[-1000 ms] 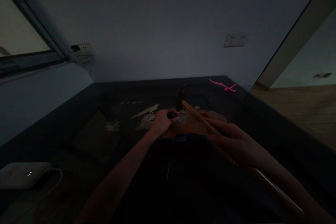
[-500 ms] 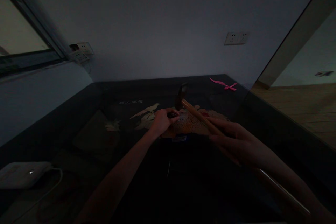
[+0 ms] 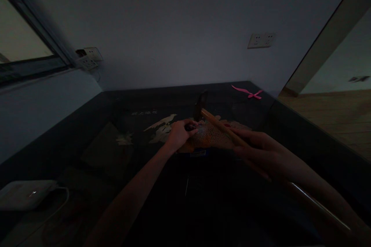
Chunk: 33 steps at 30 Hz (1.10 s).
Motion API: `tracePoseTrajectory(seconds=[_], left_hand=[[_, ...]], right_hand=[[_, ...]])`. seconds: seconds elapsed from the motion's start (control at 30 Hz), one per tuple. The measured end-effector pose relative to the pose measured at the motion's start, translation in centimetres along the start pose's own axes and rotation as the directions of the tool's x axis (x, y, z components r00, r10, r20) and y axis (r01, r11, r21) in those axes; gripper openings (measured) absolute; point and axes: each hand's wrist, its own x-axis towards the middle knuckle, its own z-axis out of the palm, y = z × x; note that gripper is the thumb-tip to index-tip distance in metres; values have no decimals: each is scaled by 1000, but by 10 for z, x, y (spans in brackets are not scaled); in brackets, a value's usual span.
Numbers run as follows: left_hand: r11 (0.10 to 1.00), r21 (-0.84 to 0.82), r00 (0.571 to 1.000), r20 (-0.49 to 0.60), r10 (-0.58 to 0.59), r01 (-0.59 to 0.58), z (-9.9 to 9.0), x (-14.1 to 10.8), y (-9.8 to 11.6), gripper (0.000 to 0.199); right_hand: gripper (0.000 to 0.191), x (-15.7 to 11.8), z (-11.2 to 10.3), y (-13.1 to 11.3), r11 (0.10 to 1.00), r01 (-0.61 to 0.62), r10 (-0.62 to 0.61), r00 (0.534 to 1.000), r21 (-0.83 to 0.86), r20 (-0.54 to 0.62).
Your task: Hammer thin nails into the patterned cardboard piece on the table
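My right hand [image 3: 263, 150] is closed round the wooden handle of a hammer [image 3: 217, 123], whose dark head hangs just above and right of my left fingers. With thumb and index finger curled together, my left hand [image 3: 178, 135] pinches a small dark thing too dim to name. Beneath both lies a speckled orange-brown piece [image 3: 211, 135] on the dark tabletop, partly covered by my left hand and the handle. A small blue label [image 3: 198, 153] shows at its near edge.
A pink ribbon [image 3: 251, 94] lies at the back right of the dark table [image 3: 130, 98]. On the left is a white device [image 3: 26, 195] with a cable. Behind stands a wall with a socket plate [image 3: 261, 41]; pale bird artwork [image 3: 162, 121] decorates the tabletop.
The hammer head sits very slightly lower, and my right hand has shifted a little. My left hand keeps its pinch in nearly the same place.
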Motion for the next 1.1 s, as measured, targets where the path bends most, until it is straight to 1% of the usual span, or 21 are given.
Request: tracePoseTrajectory(seconds=[0.07,0.17,0.23,0.37,0.47,0.53,0.6,0.7,0.77,0.87,0.97,1.03,1.1], left_hand=[[1000,13,1000,-2,-4,4,0,0,0,16],[999,34,1000,6,-14,14,-1,-1,1,21],[999,44,1000,3,-21,21,-1,-1,2,21],[999,39,1000,8,-13,13,0,-1,4,14],[1000,22,1000,10,-14,13,0,-1,3,15],[999,35,999,5,-32,32,0,-1,3,19],[998,43,999,11,-39,39,-1,-1,3,24],[997,50,998,25,-51,50,-1,-1,4,26],[996,69,998,28,-63,61,-2,-2,5,23],[996,83,999,29,-46,43,-2,-2,6,21],[996,86,999,23,-33,31,-2,-2,6,23],[995,95,999,24,-30,27,-2,-2,5,26],[995,96,999,22,-31,29,-2,-2,6,28]], right_hand=[[58,2,1,3,1000,-15,15,1000,-3,-3],[55,4,3,7,999,-49,50,998,-10,27],[54,3,3,6,999,-47,47,998,-13,39],[56,-2,-1,1,1000,-7,7,1000,-14,-4],[56,0,-1,4,999,-7,6,999,-33,-34],[56,3,0,8,998,-25,24,1000,-57,-16],[57,5,0,10,996,-44,46,998,-79,30],[63,4,-2,6,995,-56,62,995,-79,80],[66,1,-4,0,997,-45,50,995,-61,81],[67,0,-4,-3,1000,-25,26,998,-19,58],[63,3,-1,4,999,-51,51,996,5,76],[61,6,0,9,997,-77,77,991,-4,107],[60,5,0,11,997,-80,80,991,-6,109]])
